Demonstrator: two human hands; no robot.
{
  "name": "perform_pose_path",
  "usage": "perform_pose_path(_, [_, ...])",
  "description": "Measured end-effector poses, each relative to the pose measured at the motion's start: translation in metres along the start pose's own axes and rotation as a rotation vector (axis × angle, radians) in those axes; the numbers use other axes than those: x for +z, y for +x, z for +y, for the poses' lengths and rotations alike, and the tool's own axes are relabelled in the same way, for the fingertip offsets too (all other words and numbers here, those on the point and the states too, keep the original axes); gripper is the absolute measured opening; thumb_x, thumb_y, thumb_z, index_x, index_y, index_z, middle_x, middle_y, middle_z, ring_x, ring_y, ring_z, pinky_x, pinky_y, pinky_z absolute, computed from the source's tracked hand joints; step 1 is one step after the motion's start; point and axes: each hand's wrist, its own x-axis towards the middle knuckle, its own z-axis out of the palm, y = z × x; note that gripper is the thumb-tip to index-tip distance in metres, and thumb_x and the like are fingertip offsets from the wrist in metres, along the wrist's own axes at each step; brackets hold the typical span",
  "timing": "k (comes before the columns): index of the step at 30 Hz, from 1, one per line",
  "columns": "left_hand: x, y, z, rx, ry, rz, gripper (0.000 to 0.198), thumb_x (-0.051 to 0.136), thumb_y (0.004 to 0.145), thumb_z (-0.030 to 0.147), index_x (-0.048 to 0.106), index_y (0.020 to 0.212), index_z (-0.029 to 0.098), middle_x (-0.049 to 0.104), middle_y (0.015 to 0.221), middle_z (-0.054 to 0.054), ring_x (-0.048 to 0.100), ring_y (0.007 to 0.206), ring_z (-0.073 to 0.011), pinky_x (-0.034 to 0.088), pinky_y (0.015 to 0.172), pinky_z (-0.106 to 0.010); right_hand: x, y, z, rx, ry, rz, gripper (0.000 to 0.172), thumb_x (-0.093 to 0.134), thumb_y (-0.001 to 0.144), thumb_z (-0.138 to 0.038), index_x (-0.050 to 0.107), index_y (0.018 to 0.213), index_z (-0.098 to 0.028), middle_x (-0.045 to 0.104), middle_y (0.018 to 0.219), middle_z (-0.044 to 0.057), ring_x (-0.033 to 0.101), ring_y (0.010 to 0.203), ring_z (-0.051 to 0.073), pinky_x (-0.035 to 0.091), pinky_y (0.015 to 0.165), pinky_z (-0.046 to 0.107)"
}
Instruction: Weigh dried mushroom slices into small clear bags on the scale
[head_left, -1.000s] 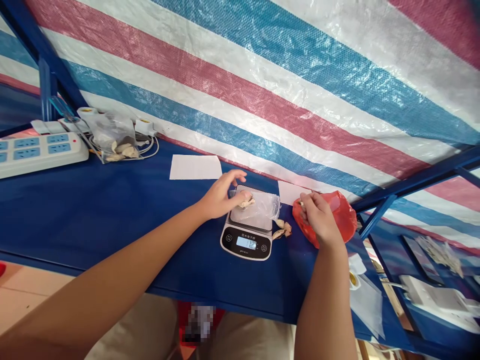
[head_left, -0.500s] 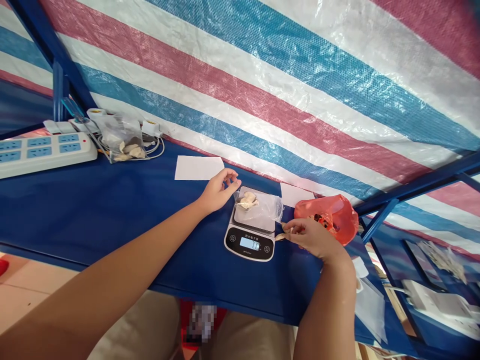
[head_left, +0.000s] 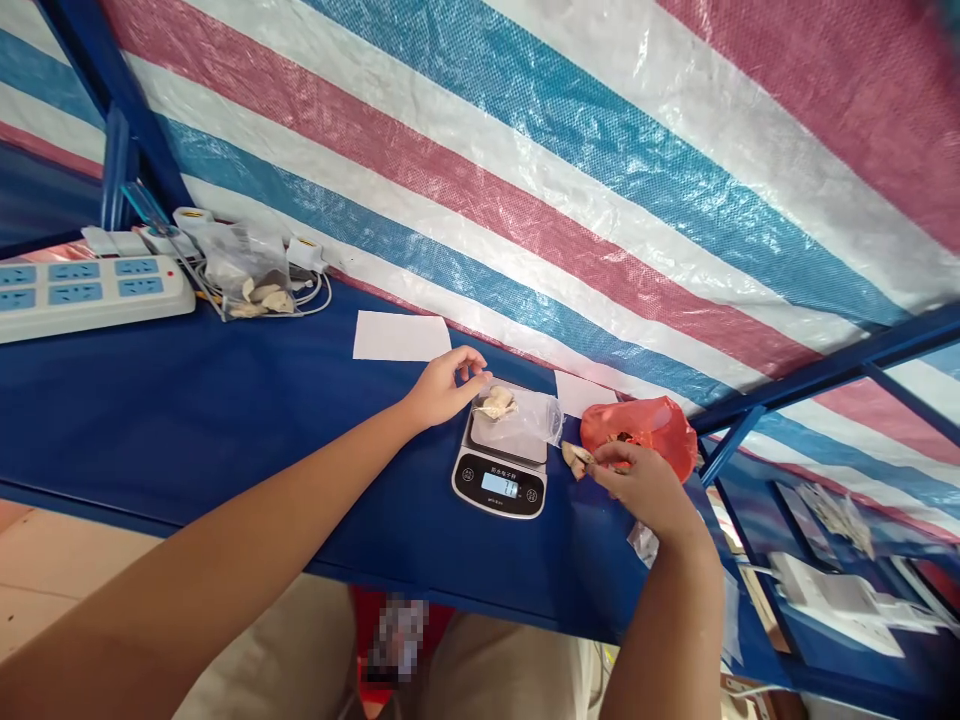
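Note:
A clear plastic bag [head_left: 536,413] with pale dried slices [head_left: 496,403] inside lies on the plate of a digital kitchen scale [head_left: 499,486]. The scale's lit display seems to read about 7.1. Beside the plate's far left corner is my left hand [head_left: 448,386], fingers loosely curled and apart, thumb tip close to the bag; whether it touches the bag I cannot tell. To the right of the scale, my right hand [head_left: 637,482] pinches a pale dried slice [head_left: 576,458] between thumb and fingers, just above the table. Behind that hand sits a crumpled red plastic bag [head_left: 667,430], its contents partly hidden.
White paper sheets [head_left: 401,336] [head_left: 581,393] lie along the striped tarpaulin [head_left: 480,190]. At the left are a power strip [head_left: 97,300] and another clear bag of pale slices [head_left: 259,290] among cables. A small clear packet [head_left: 643,543] is by my right wrist. Blue metal posts [head_left: 731,445] border the table.
My right hand has drawn slightly to the right, away from the scale, and the pale slice in its fingers shows more clearly. My left hand stays by the scale. The view has shifted a little.

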Motion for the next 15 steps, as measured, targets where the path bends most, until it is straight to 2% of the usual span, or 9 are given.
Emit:
perform_pose_path(3, [-0.002, -0.005, 0.009, 0.094, 0.029, -0.066, 0.025, 0.066, 0.087, 0.045, 0.063, 0.097, 0.023, 0.065, 0.089, -0.002, 0.054, 0.077, -0.0153, 0.046, 0.073, -0.031, -0.008, 0.013, -0.013, -0.063, 0.082, 0.014, 0.022, 0.07, 0.081, -0.043, 0.072, 0.079, -0.021, 0.073, 0.073, 0.002, 0.068, 0.069, 0.02, 0.049, 0.069, 0.031])
perform_pose_path(5, [-0.002, -0.008, 0.015, 0.162, 0.042, -0.12, 0.023, 0.066, 0.087, 0.044, 0.063, 0.094, 0.023, 0.065, 0.087, -0.002, 0.054, 0.076, -0.0153, 0.046, 0.072, -0.031, -0.009, 0.023, -0.026, -0.141, 0.221, -0.064, 0.024, 0.073, 0.082, -0.045, 0.071, 0.081, -0.02, 0.072, 0.067, 0.003, 0.069, 0.066, 0.02, 0.052, 0.069, 0.032])
perform_pose_path(8, [0.0, -0.011, 0.019, 0.218, 0.079, -0.175, 0.022, 0.065, 0.088, 0.044, 0.062, 0.086, 0.022, 0.065, 0.087, -0.002, 0.056, 0.077, -0.0158, 0.046, 0.071, -0.032, -0.002, 0.037, -0.039, -0.145, 0.461, -0.268, 0.035, 0.079, 0.081, -0.05, 0.073, 0.094, -0.018, 0.065, 0.057, 0.001, 0.062, 0.049, 0.018, 0.048, 0.053, 0.03])
perform_pose_path(9, [0.0, -0.011, 0.019, 0.223, 0.09, -0.176, 0.023, 0.064, 0.089, 0.045, 0.061, 0.085, 0.022, 0.065, 0.088, -0.003, 0.057, 0.077, -0.016, 0.046, 0.071, -0.032, 0.002, 0.042, -0.04, -0.119, 0.53, -0.277, 0.041, 0.083, 0.077, -0.051, 0.074, 0.098, -0.018, 0.063, 0.054, 0.0, 0.058, 0.045, 0.017, 0.043, 0.047, 0.028])
perform_pose_path(12, [0.0, -0.01, 0.014, 0.214, 0.09, -0.106, 0.023, 0.062, 0.09, 0.046, 0.062, 0.091, 0.023, 0.065, 0.088, -0.002, 0.056, 0.077, -0.0158, 0.047, 0.073, -0.032, 0.016, 0.055, -0.031, -0.057, 0.696, -0.093, 0.051, 0.091, 0.066, -0.052, 0.077, 0.099, -0.015, 0.056, 0.051, -0.004, 0.046, 0.04, 0.011, 0.031, 0.04, 0.024])
perform_pose_path(15, [-0.003, -0.003, 0.005, 0.139, 0.057, 0.024, 0.022, 0.056, 0.094, 0.044, 0.063, 0.092, 0.022, 0.065, 0.085, -0.001, 0.053, 0.073, -0.0146, 0.047, 0.073, -0.031, 0.027, 0.063, -0.017, -0.035, 0.772, 0.086, 0.049, 0.091, 0.065, -0.054, 0.075, 0.09, -0.015, 0.056, 0.053, -0.004, 0.039, 0.042, 0.008, 0.028, 0.04, 0.023])
